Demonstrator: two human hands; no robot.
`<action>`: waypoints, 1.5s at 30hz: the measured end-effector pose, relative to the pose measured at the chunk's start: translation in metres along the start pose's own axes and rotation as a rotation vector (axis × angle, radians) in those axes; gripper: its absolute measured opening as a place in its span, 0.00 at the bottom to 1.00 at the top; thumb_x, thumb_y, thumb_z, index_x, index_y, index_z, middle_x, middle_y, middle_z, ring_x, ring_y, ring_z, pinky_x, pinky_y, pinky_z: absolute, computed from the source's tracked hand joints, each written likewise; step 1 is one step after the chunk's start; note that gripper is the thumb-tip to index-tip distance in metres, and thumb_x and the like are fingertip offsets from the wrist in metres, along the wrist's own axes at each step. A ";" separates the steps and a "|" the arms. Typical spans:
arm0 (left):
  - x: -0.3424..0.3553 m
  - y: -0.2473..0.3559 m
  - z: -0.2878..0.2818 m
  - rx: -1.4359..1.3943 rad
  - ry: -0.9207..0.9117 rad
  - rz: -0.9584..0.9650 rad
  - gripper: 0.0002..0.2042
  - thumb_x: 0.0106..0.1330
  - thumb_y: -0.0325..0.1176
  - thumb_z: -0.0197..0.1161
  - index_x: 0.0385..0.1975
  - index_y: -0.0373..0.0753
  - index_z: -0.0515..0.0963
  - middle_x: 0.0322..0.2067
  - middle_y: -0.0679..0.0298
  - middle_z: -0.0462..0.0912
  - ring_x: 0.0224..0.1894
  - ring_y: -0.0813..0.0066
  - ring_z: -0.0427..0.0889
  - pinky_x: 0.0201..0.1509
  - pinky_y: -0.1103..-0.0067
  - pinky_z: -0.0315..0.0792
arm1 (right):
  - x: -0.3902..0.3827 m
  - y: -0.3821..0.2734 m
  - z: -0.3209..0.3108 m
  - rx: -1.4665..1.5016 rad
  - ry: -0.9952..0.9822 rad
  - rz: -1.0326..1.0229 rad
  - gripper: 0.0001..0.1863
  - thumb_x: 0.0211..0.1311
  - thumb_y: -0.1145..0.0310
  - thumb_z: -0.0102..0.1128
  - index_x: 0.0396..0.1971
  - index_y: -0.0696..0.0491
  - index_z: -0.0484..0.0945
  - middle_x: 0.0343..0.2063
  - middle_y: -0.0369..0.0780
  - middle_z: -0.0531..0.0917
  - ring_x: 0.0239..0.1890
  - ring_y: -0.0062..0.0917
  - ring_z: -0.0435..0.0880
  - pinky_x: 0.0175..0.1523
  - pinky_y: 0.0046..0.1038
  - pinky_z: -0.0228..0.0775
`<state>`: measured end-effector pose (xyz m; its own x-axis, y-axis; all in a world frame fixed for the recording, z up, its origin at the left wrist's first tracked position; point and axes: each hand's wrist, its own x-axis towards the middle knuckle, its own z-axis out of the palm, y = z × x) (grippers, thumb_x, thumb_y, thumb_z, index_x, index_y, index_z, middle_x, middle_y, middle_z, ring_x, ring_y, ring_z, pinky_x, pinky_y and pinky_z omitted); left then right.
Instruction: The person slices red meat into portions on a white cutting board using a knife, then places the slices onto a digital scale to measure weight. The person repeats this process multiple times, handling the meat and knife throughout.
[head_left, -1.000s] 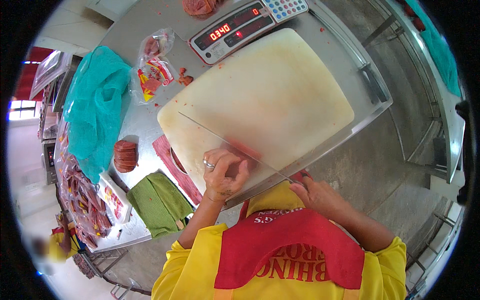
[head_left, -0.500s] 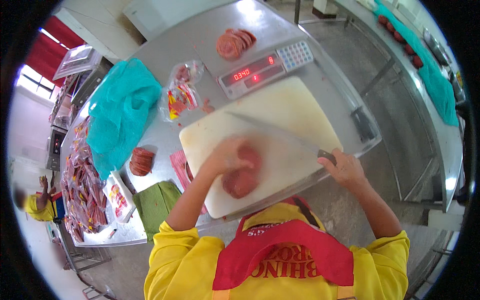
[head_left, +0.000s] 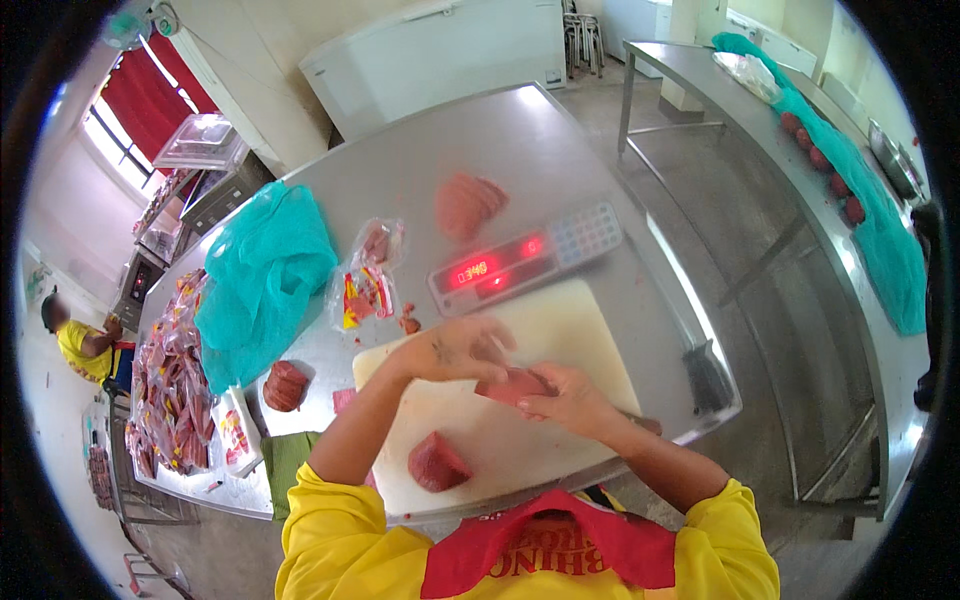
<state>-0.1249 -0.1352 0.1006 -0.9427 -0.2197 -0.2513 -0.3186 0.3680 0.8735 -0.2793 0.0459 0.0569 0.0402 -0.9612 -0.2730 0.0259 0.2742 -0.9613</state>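
Above the white cutting board (head_left: 585, 330), my right hand (head_left: 578, 402) is closed around a few slices of reddish meat (head_left: 515, 387). My left hand (head_left: 450, 352) hovers just left of those slices, its fingers loosely apart and partly blurred, with nothing visible in them. A cut chunk of meat (head_left: 438, 462) rests on the near left part of the board. By the board's right edge lies the knife, its dark handle (head_left: 645, 424) showing and its blade mostly hidden by my right hand and arm. Beyond the board stands a digital scale (head_left: 510, 268) with a lit red display.
A fanned stack of meat slices (head_left: 468, 205) sits behind the scale display. To the left are a plastic packet (head_left: 367, 290), a teal mesh cloth (head_left: 265, 270), another meat piece (head_left: 285, 385), a green cloth (head_left: 290, 470) and many packed bags (head_left: 170, 390). A co-worker (head_left: 90, 345) stands far left.
My right hand has let go of the knife and taken hold of meat slices. My left hand has moved up from the meat on the board. The view has tilted up, showing more of the room.
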 end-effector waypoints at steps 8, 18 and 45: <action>0.123 -0.008 -0.166 0.426 0.578 -0.030 0.17 0.61 0.39 0.61 0.44 0.34 0.77 0.36 0.62 0.83 0.39 0.76 0.79 0.44 0.78 0.73 | 0.047 -0.029 -0.117 0.195 0.269 -0.066 0.13 0.55 0.68 0.63 0.39 0.58 0.79 0.27 0.34 0.80 0.28 0.13 0.75 0.33 0.19 0.67; 0.182 -0.035 -0.217 0.424 0.354 -0.323 0.20 0.60 0.49 0.62 0.41 0.37 0.79 0.35 0.64 0.83 0.37 0.74 0.79 0.43 0.77 0.72 | 0.144 -0.077 -0.191 0.028 0.373 -0.177 0.14 0.55 0.68 0.61 0.37 0.62 0.79 0.27 0.38 0.82 0.26 0.14 0.76 0.31 0.19 0.68; 0.200 -0.013 -0.201 0.757 0.380 -0.663 0.26 0.46 0.56 0.65 0.23 0.33 0.80 0.24 0.52 0.81 0.30 0.63 0.79 0.36 0.71 0.72 | 0.260 -0.095 -0.156 -0.215 0.605 -0.517 0.12 0.51 0.68 0.62 0.32 0.61 0.79 0.26 0.47 0.82 0.29 0.31 0.82 0.37 0.29 0.71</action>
<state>-0.2897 -0.3652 0.1229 -0.5078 -0.7998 -0.3200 -0.8569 0.5071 0.0926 -0.4269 -0.2354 0.0712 -0.4705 -0.8323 0.2932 -0.3009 -0.1610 -0.9400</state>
